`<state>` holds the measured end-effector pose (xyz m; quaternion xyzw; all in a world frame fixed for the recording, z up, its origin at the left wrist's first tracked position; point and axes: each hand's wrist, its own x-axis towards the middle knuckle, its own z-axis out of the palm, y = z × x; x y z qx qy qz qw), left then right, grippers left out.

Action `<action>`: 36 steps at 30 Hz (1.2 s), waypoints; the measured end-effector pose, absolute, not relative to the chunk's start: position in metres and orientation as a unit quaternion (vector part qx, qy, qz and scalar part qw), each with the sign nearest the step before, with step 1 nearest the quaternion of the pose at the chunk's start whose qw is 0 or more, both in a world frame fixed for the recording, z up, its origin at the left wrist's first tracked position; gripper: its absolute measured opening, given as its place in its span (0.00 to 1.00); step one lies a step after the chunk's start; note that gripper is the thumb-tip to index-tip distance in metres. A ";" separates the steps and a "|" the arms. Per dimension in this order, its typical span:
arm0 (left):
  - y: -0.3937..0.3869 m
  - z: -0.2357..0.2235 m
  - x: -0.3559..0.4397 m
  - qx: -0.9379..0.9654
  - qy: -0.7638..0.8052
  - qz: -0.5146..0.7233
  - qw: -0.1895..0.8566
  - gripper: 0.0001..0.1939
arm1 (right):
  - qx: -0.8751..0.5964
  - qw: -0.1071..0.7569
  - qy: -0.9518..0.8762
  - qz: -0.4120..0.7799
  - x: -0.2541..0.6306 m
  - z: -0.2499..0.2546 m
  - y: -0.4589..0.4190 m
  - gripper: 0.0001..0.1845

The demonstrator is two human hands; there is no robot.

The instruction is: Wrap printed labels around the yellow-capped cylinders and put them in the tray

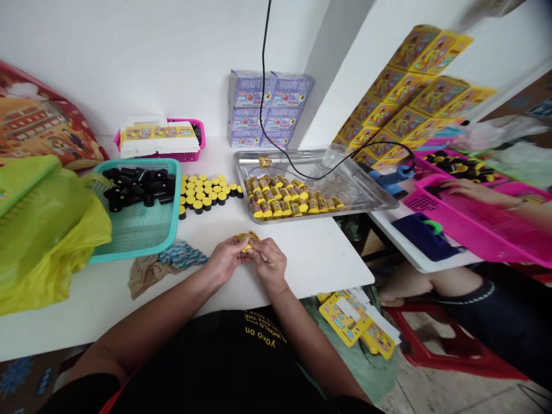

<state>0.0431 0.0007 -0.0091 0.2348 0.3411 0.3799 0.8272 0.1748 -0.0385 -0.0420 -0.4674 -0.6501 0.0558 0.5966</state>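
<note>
Left hand (225, 263) + right hand (271, 264): fingertips pinched together on yellow printed piece (246, 240), near side of metal tray (371, 207) | behind tray: purple boxes (288, 109), "COLORFUL BEANS" | nearer than tray: black shirt (202, 362), "yoko on"

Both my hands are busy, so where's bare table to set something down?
The clearest white tabletop lies right of the right hand, in front of the metal tray. Another patch lies between the yellow-topped black caps and left hand. It's crowded left: yellow plastic bag, turquoise basket, crumpled cloth.
</note>
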 end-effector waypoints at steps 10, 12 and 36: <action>0.003 -0.005 0.040 0.232 0.290 0.345 0.862 0.08 | -0.505 0.556 -0.660 -0.015 0.175 -0.040 -0.043 0.13; 0.004 -0.004 0.040 0.231 0.289 0.342 0.864 0.07 | -0.494 0.555 -0.669 -0.023 0.174 -0.039 -0.042 0.14; 0.008 -0.008 0.038 0.204 0.307 0.345 0.863 0.05 | -0.481 0.558 -0.675 0.029 0.174 -0.041 -0.039 0.13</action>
